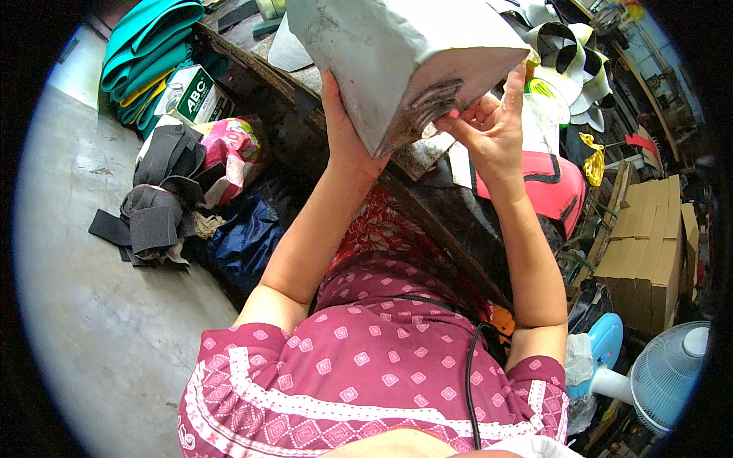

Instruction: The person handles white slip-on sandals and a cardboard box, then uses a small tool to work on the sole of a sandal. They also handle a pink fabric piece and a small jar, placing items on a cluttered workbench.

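Observation:
A large, pale grey, box-shaped block (382, 57) is held up at the top of the head view, tilted, with one corner pointing down toward me. Its smaller end face has a dark, scuffed patch of curved marks. My left hand (350, 137) supports the block from its lower left side, thumb up along the face and the other fingers hidden beneath. At the end with the dark patch, my right hand (492, 137) is closed, thumb and fingertips drawn together. A small reddish spot shows at those fingertips; what they pinch is too small to name.
Below the block runs a worn workbench edge (450, 217). A pink-red item with black trim (546, 187) lies beside curved pale strips (565, 65). At left are folded green cloth (145, 53), a white-green box (195, 95) and dark fabric pieces (156, 217). Cartons (637, 248) and a fan (672, 374) stand right.

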A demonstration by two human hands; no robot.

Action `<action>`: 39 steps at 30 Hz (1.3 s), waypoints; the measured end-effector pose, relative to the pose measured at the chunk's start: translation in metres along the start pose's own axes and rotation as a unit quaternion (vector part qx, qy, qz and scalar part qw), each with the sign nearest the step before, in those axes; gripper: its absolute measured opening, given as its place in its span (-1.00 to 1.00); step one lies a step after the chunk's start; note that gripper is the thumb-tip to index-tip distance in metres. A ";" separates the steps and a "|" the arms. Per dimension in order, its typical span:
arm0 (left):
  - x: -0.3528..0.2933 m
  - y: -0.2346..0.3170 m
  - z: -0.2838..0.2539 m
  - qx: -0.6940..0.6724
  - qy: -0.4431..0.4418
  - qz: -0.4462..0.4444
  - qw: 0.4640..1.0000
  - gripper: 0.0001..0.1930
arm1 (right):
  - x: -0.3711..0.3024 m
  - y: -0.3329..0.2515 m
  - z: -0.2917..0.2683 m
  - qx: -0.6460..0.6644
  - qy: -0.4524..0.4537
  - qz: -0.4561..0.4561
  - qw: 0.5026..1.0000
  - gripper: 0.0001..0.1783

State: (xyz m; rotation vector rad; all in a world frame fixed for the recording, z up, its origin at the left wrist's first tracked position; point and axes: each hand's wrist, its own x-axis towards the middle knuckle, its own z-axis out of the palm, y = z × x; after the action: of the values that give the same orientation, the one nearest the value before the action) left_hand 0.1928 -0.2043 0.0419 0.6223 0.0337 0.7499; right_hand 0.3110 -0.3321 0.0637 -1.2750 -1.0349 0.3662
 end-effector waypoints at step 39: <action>-0.022 -0.086 0.111 0.564 -0.388 0.360 0.634 -0.37 | -0.219 -0.151 -0.250 -0.563 0.502 -0.048 0.655 0.25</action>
State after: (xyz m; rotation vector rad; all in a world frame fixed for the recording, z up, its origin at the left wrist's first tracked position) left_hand 0.2579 -0.3242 0.0825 2.2485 -0.6393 1.1370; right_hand 0.3489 -0.6912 0.1209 -2.0786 -0.2177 -1.2062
